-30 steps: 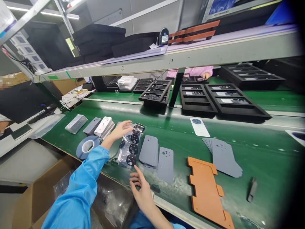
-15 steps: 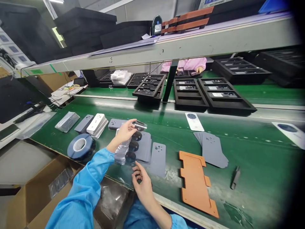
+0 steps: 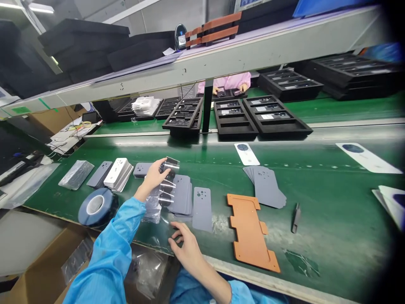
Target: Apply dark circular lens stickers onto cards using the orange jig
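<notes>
My left hand (image 3: 154, 176) pinches the upper end of a strip of clear film with dark round pieces (image 3: 166, 198) on it. The strip hangs over a stack of grey phone-shaped sheets (image 3: 182, 194) and clear plastic-wrapped pieces (image 3: 152, 210). My right hand (image 3: 186, 245) is lower, near the bench's front edge, its thumb and fingers apart with nothing visible between them. Just beyond it lies a single grey sheet with camera holes (image 3: 202, 209).
An orange fixture plate (image 3: 249, 232), fanned grey sheets (image 3: 267, 188) and a dark small tool (image 3: 296, 218) lie to the right. At the left are a blue tape roll (image 3: 82, 207) and white sheets (image 3: 117, 173). Black trays (image 3: 234, 131) stand behind; a co-worker's pink sleeves show beyond.
The view has shifted, so the bench contents sit farther left. The film strip has tilted and catches more light, and the gap between its lower end and my right hand has widened.
</notes>
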Demonstrator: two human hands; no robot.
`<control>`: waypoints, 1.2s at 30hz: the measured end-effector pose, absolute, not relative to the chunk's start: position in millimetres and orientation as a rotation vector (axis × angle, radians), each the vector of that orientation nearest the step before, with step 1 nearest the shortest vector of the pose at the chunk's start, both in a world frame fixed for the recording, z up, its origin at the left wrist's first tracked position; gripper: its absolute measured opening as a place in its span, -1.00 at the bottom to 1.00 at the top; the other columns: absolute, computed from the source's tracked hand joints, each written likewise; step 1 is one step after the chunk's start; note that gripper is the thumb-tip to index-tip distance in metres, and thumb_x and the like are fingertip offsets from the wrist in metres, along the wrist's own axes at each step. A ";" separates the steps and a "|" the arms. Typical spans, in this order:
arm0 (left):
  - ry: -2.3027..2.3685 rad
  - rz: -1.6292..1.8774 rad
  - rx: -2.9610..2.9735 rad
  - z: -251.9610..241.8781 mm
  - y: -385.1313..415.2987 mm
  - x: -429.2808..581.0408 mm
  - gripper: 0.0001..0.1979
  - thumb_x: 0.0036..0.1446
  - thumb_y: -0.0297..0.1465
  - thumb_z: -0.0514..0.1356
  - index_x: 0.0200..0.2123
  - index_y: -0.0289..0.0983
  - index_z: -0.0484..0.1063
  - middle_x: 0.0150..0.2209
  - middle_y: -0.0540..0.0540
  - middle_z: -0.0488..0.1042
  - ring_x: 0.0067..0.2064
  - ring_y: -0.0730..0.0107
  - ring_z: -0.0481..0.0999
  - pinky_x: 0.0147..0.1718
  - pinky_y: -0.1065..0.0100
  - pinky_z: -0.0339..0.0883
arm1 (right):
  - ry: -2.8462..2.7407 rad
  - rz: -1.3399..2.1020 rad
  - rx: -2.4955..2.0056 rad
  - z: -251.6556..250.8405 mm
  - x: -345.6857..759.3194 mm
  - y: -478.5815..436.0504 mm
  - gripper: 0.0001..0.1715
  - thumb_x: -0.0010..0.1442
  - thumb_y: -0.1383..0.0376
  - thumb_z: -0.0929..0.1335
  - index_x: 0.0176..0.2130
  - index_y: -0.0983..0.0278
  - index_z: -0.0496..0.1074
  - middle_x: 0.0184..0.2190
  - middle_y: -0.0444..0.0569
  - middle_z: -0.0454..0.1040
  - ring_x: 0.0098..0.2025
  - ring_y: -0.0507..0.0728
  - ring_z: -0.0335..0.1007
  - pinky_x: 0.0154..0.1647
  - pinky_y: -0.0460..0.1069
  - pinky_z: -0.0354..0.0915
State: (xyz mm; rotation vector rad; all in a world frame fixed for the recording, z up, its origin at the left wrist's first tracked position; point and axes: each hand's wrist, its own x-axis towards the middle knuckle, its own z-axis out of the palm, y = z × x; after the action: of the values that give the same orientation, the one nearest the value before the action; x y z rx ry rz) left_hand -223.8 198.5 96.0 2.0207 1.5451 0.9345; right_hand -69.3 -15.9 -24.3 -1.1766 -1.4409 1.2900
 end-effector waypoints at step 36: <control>2.203 0.848 1.853 82.6 58.8 -238.0 -0.72 0.24 -0.24 0.18 -0.05 -0.21 0.54 -0.36 -0.04 0.47 -0.33 0.26 0.51 -0.29 0.29 0.35 | -0.811 1.668 -0.960 7.2 -89.8 5.3 -0.30 -0.06 0.31 0.47 0.11 0.25 0.39 -0.32 -0.07 0.53 -0.35 0.07 0.40 -0.28 0.00 0.33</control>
State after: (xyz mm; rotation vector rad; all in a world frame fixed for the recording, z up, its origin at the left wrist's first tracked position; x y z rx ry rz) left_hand -238.0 58.8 82.6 1.8526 2.2034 0.8475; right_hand -89.8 5.3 7.2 -0.9604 -0.8107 1.6677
